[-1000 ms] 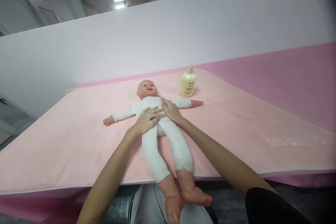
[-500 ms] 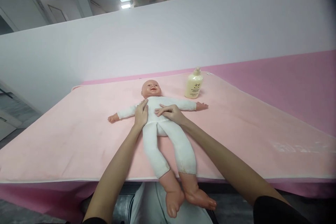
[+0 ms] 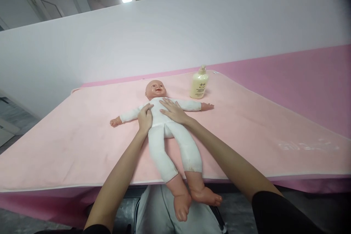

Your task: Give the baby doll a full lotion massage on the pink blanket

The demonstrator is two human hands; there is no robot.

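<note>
We list: doll (image 3: 164, 124) in a white suit, with peach-pink head and feet; pale pink blanket (image 3: 68, 146); cream-yellow bottle (image 3: 199, 86); deeper pink cloth (image 3: 301, 80); white wall (image 3: 164, 36).

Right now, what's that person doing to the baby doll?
A person has both bare hands on a baby doll in a white suit. It lies face up on a pink mat, arms spread, with its bare feet hanging over the near edge. The left hand rests flat on the doll's side near the armpit, and the right hand lies flat across its chest. A cream pump bottle stands upright on the mat, apart from the hands, just beyond the doll's outstretched arm.
</note>
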